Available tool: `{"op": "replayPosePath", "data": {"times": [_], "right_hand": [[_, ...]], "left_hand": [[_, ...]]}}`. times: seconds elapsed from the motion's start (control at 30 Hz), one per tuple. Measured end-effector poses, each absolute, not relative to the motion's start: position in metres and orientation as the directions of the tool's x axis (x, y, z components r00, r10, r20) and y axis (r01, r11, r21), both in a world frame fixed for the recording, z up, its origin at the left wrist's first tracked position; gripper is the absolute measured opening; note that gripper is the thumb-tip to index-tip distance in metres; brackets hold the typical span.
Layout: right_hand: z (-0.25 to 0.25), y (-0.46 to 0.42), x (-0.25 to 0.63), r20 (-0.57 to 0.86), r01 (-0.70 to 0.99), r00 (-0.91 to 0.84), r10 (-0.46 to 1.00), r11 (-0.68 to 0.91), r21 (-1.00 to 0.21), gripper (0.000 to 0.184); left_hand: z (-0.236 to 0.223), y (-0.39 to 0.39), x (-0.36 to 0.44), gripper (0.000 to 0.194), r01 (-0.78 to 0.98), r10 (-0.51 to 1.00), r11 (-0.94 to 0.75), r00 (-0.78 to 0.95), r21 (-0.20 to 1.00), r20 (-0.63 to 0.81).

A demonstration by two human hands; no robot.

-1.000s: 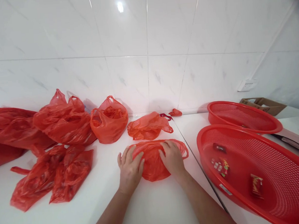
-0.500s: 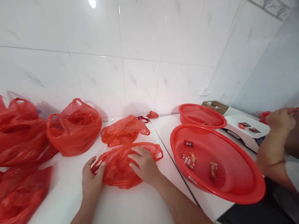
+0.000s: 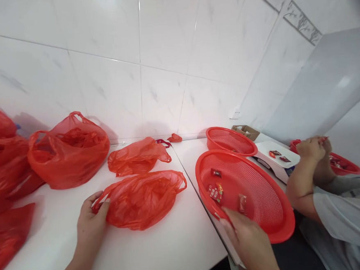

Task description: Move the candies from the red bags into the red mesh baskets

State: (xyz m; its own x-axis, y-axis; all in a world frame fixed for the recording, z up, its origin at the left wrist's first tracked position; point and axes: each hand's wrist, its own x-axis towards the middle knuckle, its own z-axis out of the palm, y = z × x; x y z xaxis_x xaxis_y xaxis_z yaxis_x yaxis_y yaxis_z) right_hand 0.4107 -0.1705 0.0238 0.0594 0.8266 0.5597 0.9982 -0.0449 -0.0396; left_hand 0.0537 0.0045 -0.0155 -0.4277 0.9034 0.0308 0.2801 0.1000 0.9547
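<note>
My left hand (image 3: 91,217) pinches the left handle of a red plastic bag (image 3: 141,203). The bag lies on the white table with its mouth spread open, and crumpled red plastic shows inside. My right hand (image 3: 250,239) is closed over the near rim of a large red plastic basket (image 3: 264,191), thumb on the outer side; its other fingertips are partly hidden. A few wrapped candies lie in this basket, among them a dark one (image 3: 216,172), a red-and-white one (image 3: 215,192) and a brown one (image 3: 242,203).
Behind the bag lies another flat red bag (image 3: 135,156). Fuller red bags (image 3: 70,159) crowd the left side. A second basket (image 3: 230,141), a cardboard box (image 3: 246,132) and a scale (image 3: 275,157) with candies stand at right. A co-worker's arms (image 3: 306,175) are beside the scale.
My right hand has left the bag and moved right to the basket's rim. My left hand keeps the bag's handle, and the bag mouth is wider. The view has shifted to the right.
</note>
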Motion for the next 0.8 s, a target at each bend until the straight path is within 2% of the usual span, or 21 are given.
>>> {"op": "replayPosePath", "data": {"times": [0.1,0.2,0.37,0.6,0.8], "right_hand": [[0.003,-0.187,0.403,0.53,0.997,-0.061,0.846,0.025,0.076,0.037],[-0.005,-0.196,0.394,0.534,0.993,-0.105,0.839,0.064,0.096,0.036],[0.0,-0.194,0.393,0.468,0.998,-0.053,0.882,0.037,0.044,0.035],[0.012,-0.187,0.407,0.394,0.999,0.044,0.918,-0.031,-0.039,0.037],[0.039,-0.178,0.426,0.17,0.974,0.176,0.97,-0.147,-0.174,0.041]], "left_hand": [[-0.017,0.005,0.053,0.052,0.294,0.906,0.121,-0.424,0.948,0.016],[-0.018,0.005,0.052,0.051,0.333,0.908,0.137,-0.418,0.933,0.016],[-0.02,0.006,0.05,0.048,0.374,0.912,0.128,-0.408,0.919,0.039],[-0.018,0.004,0.052,0.047,0.312,0.918,0.113,-0.397,0.943,0.021],[-0.016,0.002,0.055,0.045,0.295,0.925,0.063,-0.376,0.953,0.056]]}}
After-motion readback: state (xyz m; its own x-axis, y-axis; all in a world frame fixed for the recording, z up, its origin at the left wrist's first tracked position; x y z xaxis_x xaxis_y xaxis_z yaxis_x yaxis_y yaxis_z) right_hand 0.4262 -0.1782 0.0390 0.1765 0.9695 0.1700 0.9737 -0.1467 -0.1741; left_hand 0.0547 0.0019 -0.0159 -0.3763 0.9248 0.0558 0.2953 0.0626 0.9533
